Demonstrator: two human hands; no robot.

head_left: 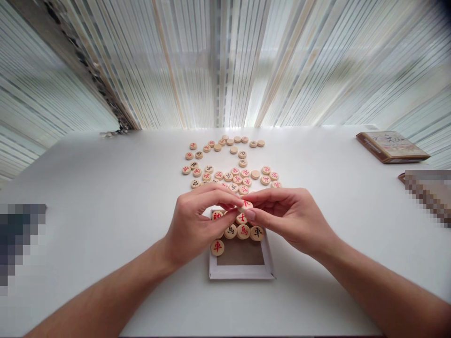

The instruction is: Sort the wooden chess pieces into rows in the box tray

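My left hand (197,225) and my right hand (285,216) meet above a shallow white box tray (241,273) on a white table (105,211). Together their fingertips pinch one round wooden chess piece (245,205) with a red character. Several more wooden pieces (243,231) with red or black characters lie in the far part of the tray, just under my fingers. The tray's brown bottom shows bare near me. Beyond my hands, several loose pieces (229,169) are scattered on the table.
A brown box lid (391,146) lies at the table's far right. A blurred object (428,195) sits at the right edge, another (17,239) at the left edge. Striped curtains (225,61) hang behind the table.
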